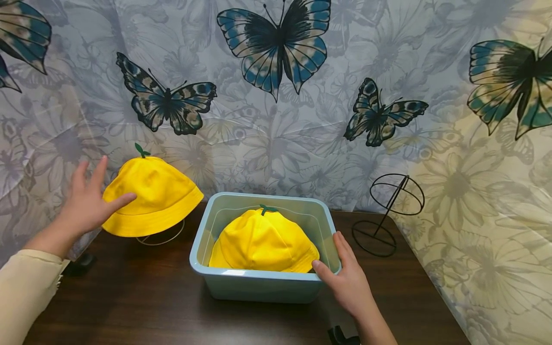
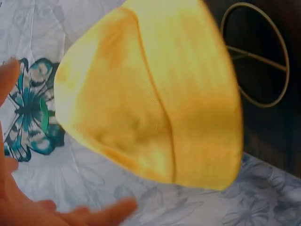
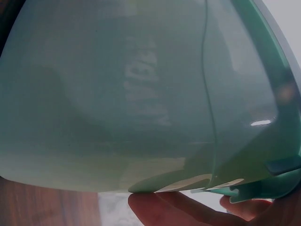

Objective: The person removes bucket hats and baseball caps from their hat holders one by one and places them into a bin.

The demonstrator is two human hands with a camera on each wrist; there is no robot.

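Observation:
A yellow bucket hat (image 1: 151,191) with a green leaf sprout on top sits tilted on a thin wire stand (image 1: 161,243) at the left. My left hand (image 1: 88,208) is beside it, fingers spread, the thumb overlapping the hat in the head view. In the left wrist view the hat (image 2: 141,99) fills the middle, with my fingers (image 2: 113,213) around its near side. A second yellow hat (image 1: 263,242) lies crown up inside the pale blue-green plastic bin (image 1: 263,287). My right hand (image 1: 347,278) grips the bin's front right corner, thumb at the rim.
Behind the bin on the right stands a bare black wire hat stand (image 1: 385,215). The dark wooden table (image 1: 142,297) meets a butterfly-printed cloth (image 1: 276,143) at the back and sides. A small black object (image 1: 342,336) is at the front edge.

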